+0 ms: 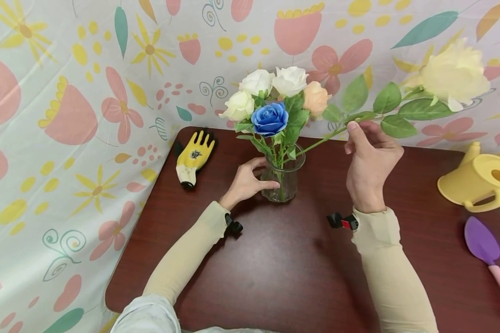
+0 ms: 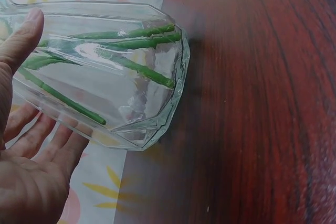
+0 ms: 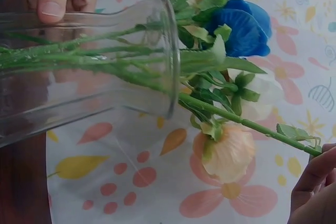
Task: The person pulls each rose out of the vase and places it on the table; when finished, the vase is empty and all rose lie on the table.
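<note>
A clear glass vase [image 1: 289,182] stands on the table holding a blue rose [image 1: 270,119], white roses [image 1: 290,81] and a peach rose [image 1: 315,98]. My left hand [image 1: 247,181] is curled round the vase's left side; the left wrist view shows its thumb and fingers about the glass [image 2: 121,98] and green stem ends inside. My right hand [image 1: 371,159] pinches the stem of a large cream flower [image 1: 456,76] that leans far to the right. In the right wrist view that stem [image 3: 252,124] runs over the vase rim [image 3: 172,56] to the fingers of my right hand [image 3: 317,190].
A yellow and black glove [image 1: 196,155] lies at the table's back left. On the right are a yellow watering can [image 1: 475,178] and a purple trowel [image 1: 482,240] with a pink handle. A flower-patterned cloth [image 1: 121,106] hangs behind and left of the table [image 1: 266,277].
</note>
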Demonstrator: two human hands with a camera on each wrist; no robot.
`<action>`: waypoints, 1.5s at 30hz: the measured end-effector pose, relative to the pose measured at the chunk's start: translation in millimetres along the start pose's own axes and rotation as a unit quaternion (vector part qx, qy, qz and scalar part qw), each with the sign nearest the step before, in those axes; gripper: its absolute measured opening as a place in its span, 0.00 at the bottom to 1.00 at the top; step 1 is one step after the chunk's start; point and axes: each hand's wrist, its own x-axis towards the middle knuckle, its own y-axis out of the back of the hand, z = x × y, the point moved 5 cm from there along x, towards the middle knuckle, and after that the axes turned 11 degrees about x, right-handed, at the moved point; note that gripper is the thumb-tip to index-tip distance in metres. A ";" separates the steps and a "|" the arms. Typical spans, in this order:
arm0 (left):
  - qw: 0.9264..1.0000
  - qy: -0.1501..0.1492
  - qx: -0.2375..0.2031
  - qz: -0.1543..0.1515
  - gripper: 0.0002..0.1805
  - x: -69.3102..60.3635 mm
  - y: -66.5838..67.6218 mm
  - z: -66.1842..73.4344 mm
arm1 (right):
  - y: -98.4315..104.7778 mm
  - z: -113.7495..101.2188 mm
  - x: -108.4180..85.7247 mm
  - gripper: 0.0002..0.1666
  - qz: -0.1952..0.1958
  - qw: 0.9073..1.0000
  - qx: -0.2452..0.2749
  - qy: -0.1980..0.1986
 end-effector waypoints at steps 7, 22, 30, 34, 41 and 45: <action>1.000 0.003 -0.003 0.002 0.41 -1.7 0.4 -0.3 | 4.5 -9.0 4.1 0.05 0.001 1.000 0.013 0.017; 1.000 0.016 -0.017 -0.007 0.41 -1.8 -1.1 0.5 | 19.0 -30.2 16.2 0.10 0.079 0.994 0.074 0.017; 1.000 0.015 -0.014 -0.005 0.41 -2.4 -1.7 -0.7 | 27.2 -44.7 24.0 0.08 0.113 0.987 0.110 0.027; 1.000 0.010 -0.015 -0.004 0.41 -2.0 -1.6 -0.7 | 30.5 -53.4 28.2 0.07 0.122 0.984 0.123 0.031; 1.000 0.007 -0.018 -0.005 0.40 -0.4 -0.9 0.1 | 36.9 -68.2 34.8 0.05 0.137 0.979 0.145 0.041; 1.000 0.003 -0.021 -0.004 0.40 -0.1 -0.2 0.1 | 41.6 -74.4 38.2 0.05 0.141 0.979 0.138 0.045</action>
